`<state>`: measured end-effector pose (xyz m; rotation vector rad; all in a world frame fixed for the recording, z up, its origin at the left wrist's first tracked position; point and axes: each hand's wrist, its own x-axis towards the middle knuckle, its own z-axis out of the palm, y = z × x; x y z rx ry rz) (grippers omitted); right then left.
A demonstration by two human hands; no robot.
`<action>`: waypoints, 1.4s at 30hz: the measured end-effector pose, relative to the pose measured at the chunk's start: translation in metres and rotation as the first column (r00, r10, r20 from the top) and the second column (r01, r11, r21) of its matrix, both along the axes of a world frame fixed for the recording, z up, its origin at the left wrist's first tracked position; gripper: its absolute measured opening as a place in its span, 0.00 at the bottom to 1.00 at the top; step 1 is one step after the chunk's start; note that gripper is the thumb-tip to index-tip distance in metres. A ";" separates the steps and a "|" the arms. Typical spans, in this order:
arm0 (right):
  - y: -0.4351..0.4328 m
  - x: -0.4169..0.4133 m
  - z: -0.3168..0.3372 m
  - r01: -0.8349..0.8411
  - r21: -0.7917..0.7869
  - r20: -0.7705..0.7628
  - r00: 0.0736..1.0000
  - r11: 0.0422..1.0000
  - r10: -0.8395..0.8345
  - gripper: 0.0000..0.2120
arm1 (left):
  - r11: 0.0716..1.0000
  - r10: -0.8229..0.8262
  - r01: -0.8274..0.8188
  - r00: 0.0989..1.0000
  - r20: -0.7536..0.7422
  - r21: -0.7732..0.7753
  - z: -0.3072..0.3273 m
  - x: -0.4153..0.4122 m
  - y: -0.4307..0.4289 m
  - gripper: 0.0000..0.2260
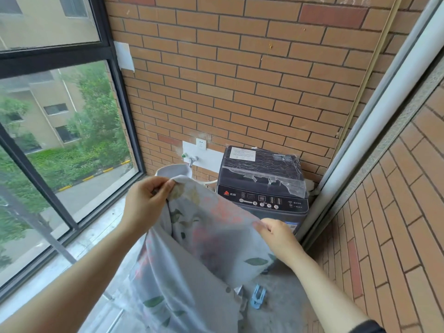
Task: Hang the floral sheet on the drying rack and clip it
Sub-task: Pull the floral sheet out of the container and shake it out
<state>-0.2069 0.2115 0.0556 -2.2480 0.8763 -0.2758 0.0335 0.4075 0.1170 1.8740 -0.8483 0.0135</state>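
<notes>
I hold up the floral sheet [206, 239], pale grey with pink flowers and green leaves, in front of me. My left hand [146, 203] pinches its upper left corner high up. My right hand [278, 236] grips the top edge lower and to the right. The rest of the sheet hangs down to the floor. A blue clip [258, 296] lies on the concrete floor just right of the hanging cloth. A thin metal bar [115, 318], possibly part of the drying rack, shows low at the left behind the sheet.
A dark washing machine [262, 188] stands against the brick wall ahead. A white basin [173, 170] and a tap [192, 161] are left of it. Large windows [60, 140] run along the left. A sliding door frame [374, 121] bounds the right.
</notes>
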 end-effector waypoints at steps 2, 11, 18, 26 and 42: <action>0.000 0.003 0.011 0.053 -0.029 0.102 0.994 0.998 -0.050 0.22 | 0.989 0.041 -0.048 0.998 0.049 0.142 -0.018 0.008 0.003 0.15; 0.014 0.024 0.049 -0.065 0.064 0.237 0.970 0.996 0.048 0.19 | 0.946 0.172 -0.171 0.985 0.020 0.277 -0.044 -0.023 0.009 0.14; 0.046 0.047 0.073 -0.275 0.144 0.384 0.901 0.951 0.202 0.21 | 0.894 -0.437 0.448 0.871 -0.223 -0.002 -0.008 -0.080 -0.004 0.15; 0.040 0.048 0.072 -0.185 0.056 0.393 0.908 0.981 0.149 0.26 | 0.897 -0.421 0.435 0.895 -0.149 0.081 -0.015 -0.084 -0.005 0.17; 0.010 -0.016 -0.005 0.056 0.200 0.161 0.983 0.978 -0.089 0.14 | 0.965 -0.260 0.262 0.961 -0.098 0.010 -0.014 -0.050 -0.013 0.18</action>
